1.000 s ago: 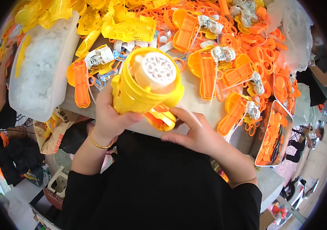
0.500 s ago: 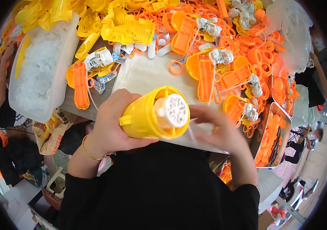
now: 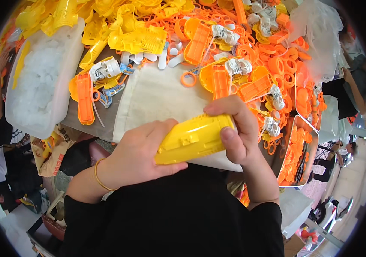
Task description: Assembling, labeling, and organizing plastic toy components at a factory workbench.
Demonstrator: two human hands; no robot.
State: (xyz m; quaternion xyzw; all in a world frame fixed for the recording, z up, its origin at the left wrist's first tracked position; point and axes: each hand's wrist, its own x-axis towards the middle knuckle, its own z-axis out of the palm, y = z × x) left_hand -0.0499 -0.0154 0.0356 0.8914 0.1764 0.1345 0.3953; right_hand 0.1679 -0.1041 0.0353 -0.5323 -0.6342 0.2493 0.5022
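Left hand [image 3: 144, 150], gold bangle [image 3: 99, 176] at the wrist: clasping the left end of a yellow plastic housing [image 3: 191, 140], with the thumb lying along the lower edge and the fingers closing over the top. It is keeping the hold it had half a second earlier.

Yellow housing: now lying on its side between the two hands, above the near part of a pale mat [image 3: 148, 96], with its right end tilting upward. Half a second earlier its round open end and a white, holed disc were facing the camera; now its long side is showing and the disc is being hidden.

Right hand [image 3: 244, 130]: pinching the right end between thumb and fingers, the thumb pressing on the visible face and the fingers bending over the upper edge. In the preceding frame it was blurring beside the open end.

Appearance of the housing, left to right: left end partly disappearing under the hand; middle bearing a small raised block on a smooth, glossy wall; upper edge carrying fine notches; ridges running along the lower right; right end being partly covered by the right hand.
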